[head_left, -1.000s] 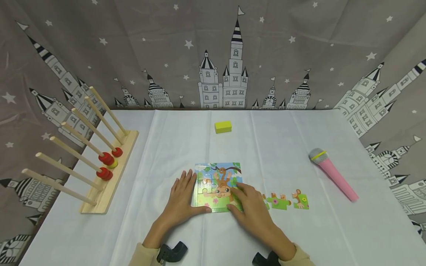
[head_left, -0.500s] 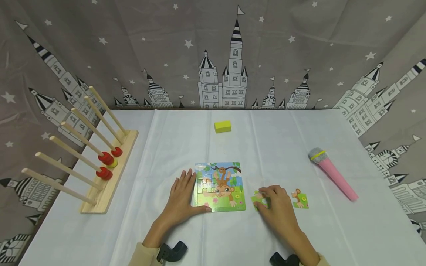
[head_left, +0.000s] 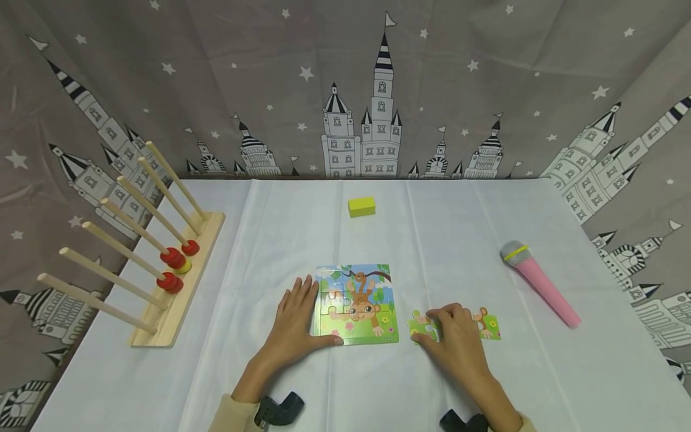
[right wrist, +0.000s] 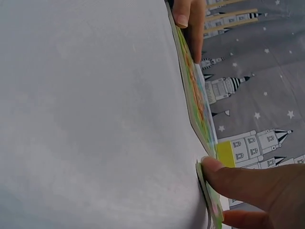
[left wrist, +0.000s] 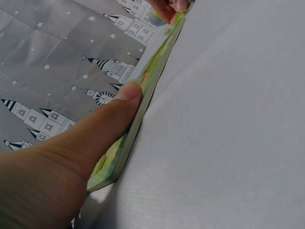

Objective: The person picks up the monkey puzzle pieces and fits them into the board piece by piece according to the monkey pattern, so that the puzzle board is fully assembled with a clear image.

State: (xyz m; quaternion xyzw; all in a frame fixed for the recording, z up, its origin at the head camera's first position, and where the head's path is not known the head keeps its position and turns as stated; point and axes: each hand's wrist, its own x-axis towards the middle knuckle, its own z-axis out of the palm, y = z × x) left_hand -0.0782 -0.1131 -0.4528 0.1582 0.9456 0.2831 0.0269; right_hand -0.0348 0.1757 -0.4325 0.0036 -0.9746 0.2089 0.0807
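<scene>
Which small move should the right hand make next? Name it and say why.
Probably lift the puzzle piece left toward the monkey puzzle: the right hand pinches it just right of the puzzle, and the left hand rests against the puzzle's left side, seemingly steadying it.

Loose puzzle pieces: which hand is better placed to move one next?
Probably the right hand: it pinches a loose piece, while the left hand rests at the left edge of the monkey puzzle.

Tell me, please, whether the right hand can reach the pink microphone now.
Probably yes: nothing tall stands between the right hand and the pink microphone, though that hand pinches a puzzle piece.
</scene>
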